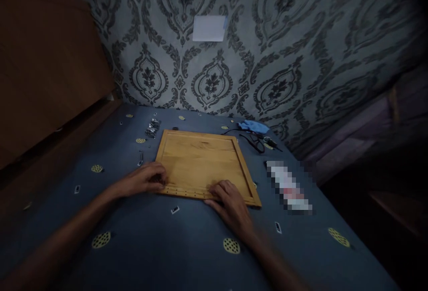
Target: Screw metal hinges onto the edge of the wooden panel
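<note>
A flat square wooden board with a raised rim lies on the blue patterned cloth. A row of small dark dots runs along its front strip. At the front left corner is my left hand, its fingers curled and closed on the board's edge; anything small between the fingertips is hidden. My right hand grips the front edge right of the middle, thumb at the near side and bent fingers over the top. Just beyond my left hand, a thin metal tool lies on the cloth.
Small shiny metal pieces lie behind the board's left side. Toward the back right are a blue cloth and a dark cord. A pixelated item lies at the right. A wooden cabinet stands left, a patterned wall behind.
</note>
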`<state>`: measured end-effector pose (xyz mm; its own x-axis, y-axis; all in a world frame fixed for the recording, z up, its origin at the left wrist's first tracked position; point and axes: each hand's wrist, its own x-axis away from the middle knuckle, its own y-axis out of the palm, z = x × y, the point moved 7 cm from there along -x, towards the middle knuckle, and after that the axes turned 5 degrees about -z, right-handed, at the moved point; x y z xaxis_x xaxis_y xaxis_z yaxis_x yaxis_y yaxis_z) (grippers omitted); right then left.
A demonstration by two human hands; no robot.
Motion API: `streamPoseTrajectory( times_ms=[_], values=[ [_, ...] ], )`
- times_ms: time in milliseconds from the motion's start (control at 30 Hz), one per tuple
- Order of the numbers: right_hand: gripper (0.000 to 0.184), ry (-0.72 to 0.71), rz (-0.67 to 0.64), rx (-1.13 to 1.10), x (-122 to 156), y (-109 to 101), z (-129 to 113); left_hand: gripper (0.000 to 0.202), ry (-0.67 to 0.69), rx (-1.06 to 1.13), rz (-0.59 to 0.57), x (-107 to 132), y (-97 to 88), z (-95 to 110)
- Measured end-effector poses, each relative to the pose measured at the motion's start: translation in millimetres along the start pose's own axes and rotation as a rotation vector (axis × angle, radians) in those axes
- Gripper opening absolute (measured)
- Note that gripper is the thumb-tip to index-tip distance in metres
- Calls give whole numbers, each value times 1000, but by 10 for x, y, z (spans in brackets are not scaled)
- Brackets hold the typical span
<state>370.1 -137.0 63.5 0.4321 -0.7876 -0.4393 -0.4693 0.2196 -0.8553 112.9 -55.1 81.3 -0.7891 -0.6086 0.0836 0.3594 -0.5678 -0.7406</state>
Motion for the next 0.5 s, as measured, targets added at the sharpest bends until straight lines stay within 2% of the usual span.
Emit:
streamPoseTrajectory(
  times_ms=[200, 500],
  values=[
    [15, -7, 18, -54, 2, 1, 136, 14, 5, -21, -13, -152, -11, 13],
    [14, -34, -17, -103, -15, -13, 160, 16, 20, -10, -11, -99, 13, 37]
  ],
)
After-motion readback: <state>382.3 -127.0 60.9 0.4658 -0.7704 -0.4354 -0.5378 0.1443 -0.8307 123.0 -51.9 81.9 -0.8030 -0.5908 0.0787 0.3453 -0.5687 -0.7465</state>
